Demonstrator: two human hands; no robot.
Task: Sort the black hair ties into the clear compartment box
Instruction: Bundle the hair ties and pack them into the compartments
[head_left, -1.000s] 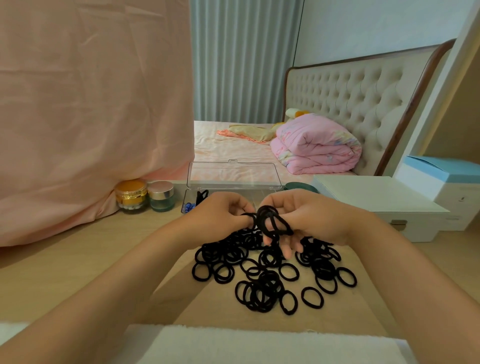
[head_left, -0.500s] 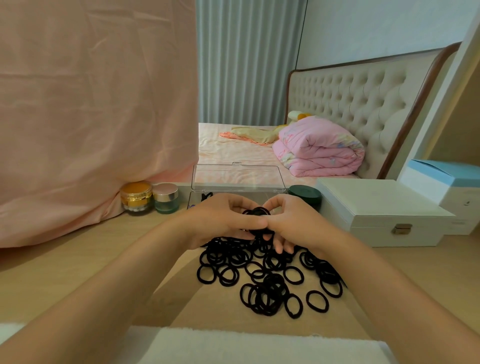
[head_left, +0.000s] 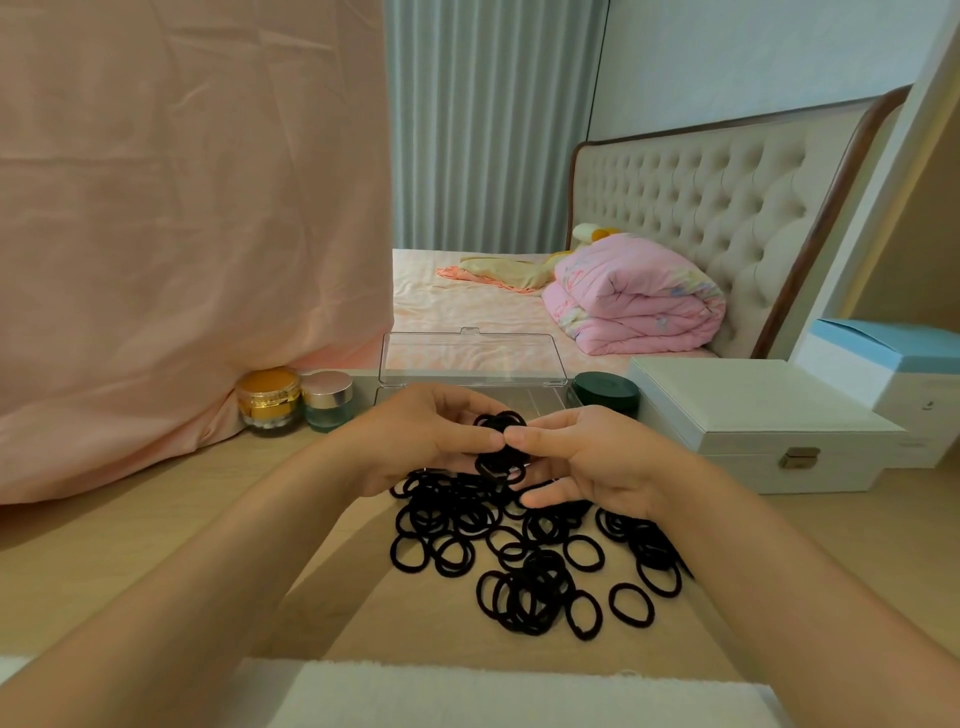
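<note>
Small bundle of black elastic hair ties (head_left: 500, 420): pinched between left hand (head_left: 431, 436) and right hand (head_left: 587, 457), directly before open clear plastic compartment box (head_left: 472, 361); seemingly gathered for loading.

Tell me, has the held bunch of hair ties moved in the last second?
Yes. Against the clear box lid, the bunch of hair ties shifted slightly left, from below its right end toward its middle.
</note>
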